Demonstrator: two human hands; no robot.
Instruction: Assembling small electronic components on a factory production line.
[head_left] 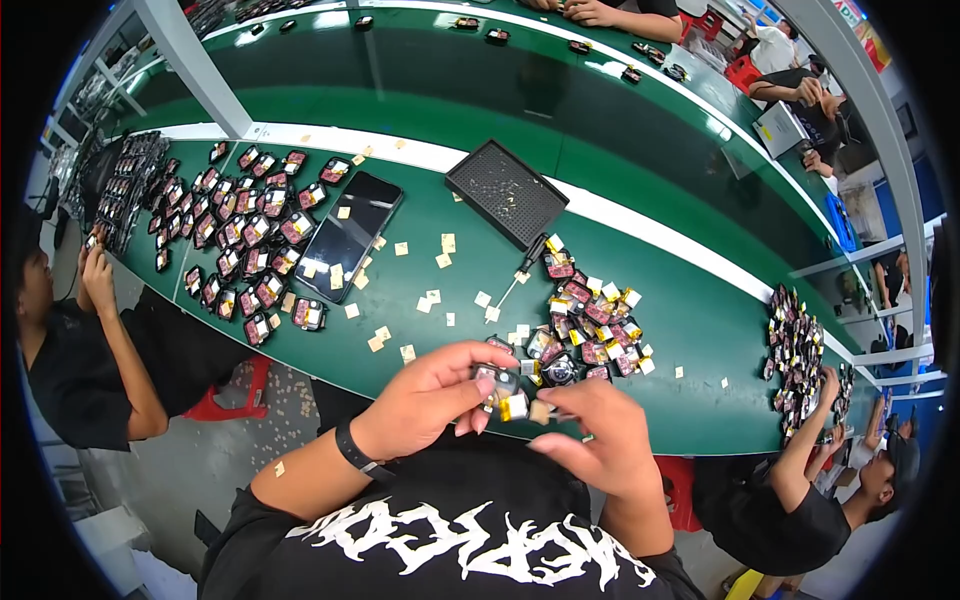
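While my left hand (432,393) clamps a small, dark, boxy plastic casing (496,379) by the near edge of the green table (705,415), a tan square (540,412) sits at the fingertips of my right hand (605,425), pinch undeterminable; advisable: steady casing, light pressure on its silver-and-yellow pouch (514,407).

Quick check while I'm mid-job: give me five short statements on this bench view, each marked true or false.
1. The left hand holds a small device. True.
2. The screwdriver has its handle toward the black tray. True.
3. Beige squares lie on the phone. True.
4. The black tray is left of the phone. False: it is to the right.
5. The left wrist is bare. False: a black band circles it.
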